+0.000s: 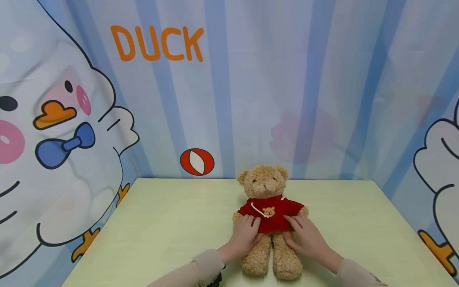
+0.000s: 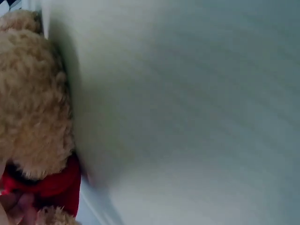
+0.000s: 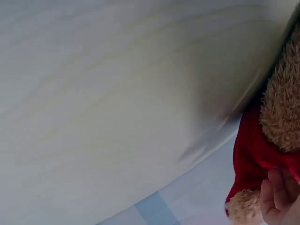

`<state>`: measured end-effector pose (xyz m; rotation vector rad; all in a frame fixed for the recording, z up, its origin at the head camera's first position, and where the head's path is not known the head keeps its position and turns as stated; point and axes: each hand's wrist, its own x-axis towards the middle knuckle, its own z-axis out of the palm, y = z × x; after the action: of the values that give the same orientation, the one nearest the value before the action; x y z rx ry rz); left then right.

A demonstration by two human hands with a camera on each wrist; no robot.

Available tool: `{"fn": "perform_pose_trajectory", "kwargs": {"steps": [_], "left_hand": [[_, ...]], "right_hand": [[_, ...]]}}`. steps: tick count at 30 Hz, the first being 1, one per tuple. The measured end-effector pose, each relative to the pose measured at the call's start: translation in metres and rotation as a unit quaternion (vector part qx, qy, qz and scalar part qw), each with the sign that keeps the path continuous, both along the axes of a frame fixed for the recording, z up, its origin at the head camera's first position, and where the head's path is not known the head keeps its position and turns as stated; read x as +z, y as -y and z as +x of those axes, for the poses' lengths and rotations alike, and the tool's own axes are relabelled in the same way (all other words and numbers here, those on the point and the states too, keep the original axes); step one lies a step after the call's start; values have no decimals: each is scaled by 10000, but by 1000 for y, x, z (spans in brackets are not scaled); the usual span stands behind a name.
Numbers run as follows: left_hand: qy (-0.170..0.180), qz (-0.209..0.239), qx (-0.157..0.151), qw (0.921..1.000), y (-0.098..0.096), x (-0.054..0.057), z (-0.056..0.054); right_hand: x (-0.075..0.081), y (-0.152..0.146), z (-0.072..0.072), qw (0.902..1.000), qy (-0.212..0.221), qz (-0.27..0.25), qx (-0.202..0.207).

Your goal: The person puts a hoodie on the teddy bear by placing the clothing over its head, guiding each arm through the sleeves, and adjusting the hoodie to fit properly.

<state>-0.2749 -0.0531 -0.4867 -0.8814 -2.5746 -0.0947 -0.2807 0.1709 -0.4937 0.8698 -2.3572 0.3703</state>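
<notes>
A light-brown curly teddy bear (image 1: 263, 185) is on the table, facing me, with its legs toward me. It wears a red sweater (image 1: 277, 221) with a small bear-face patch and a white cord on the chest. My left hand (image 1: 244, 236) pinches the sweater's lower edge at the left, close to the bear's paw. At the right, my right hand (image 1: 309, 238) holds the same edge, fingers on the front. Curled fingers (image 3: 277, 190) show against the red cloth in the right wrist view. Only part of the left hand (image 2: 18, 210) appears in the left wrist view.
The pale green table (image 1: 179, 223) spreads to both sides of the bear. Behind it hangs a blue striped curtain (image 1: 251, 79) printed with a duck figure, a red-and-white ball and orange lettering. A dark object (image 1: 216, 281) shows beside the left sleeve.
</notes>
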Motion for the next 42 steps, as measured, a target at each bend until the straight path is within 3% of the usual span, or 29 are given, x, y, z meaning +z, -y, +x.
{"fn": "perform_pose_trajectory", "kwargs": {"steps": [4,10,13,17,20,22,25,27,28,30,32,34,35,39,41,42], "left_hand": [[127,-543,66,9984,-6,2,2],[769,-897,-605,9911,-7,11,-4],[1206,-1060,-963,9823,-4,15,-12],[1945,-1237,-1481,9617,0,19,-22],[2421,-1276,-1595,9485,4,20,-25],[2459,-1219,-1555,9489,7,20,-25],[2338,-719,-1380,9598,14,19,-23],[2320,37,-1271,9644,17,18,-22],[2420,535,-1208,9612,18,17,-22],[2736,1657,-1038,9418,18,17,-25],[2961,2563,-870,9160,16,17,-29],[3112,3024,-682,8984,14,19,-34],[3170,3099,-592,8944,13,20,-37],[3238,2751,-437,9042,9,23,-45],[2901,2385,-327,9262,8,24,-47],[2539,2111,-253,9436,7,25,-47]], "right_hand": [[-2,4,1,9994,-331,33,133],[-1,6,1,9955,-382,298,815],[1,6,-2,9928,-107,471,1099],[3,4,-6,9883,211,630,1373],[3,2,-8,9850,308,696,1547],[3,2,-10,9845,353,713,1564],[5,2,-12,9875,472,449,1438],[8,3,-14,9903,579,32,1263],[11,5,-14,9910,638,-235,1157],[15,7,-17,9889,850,-811,910],[21,10,-23,9848,1059,-1234,618],[27,12,-30,9798,1339,-1435,375],[30,12,-34,9778,1492,-1442,294],[38,9,-48,9745,1950,-1103,123],[40,8,-52,9772,1965,-797,86],[42,8,-54,9792,1929,-628,64]]}}
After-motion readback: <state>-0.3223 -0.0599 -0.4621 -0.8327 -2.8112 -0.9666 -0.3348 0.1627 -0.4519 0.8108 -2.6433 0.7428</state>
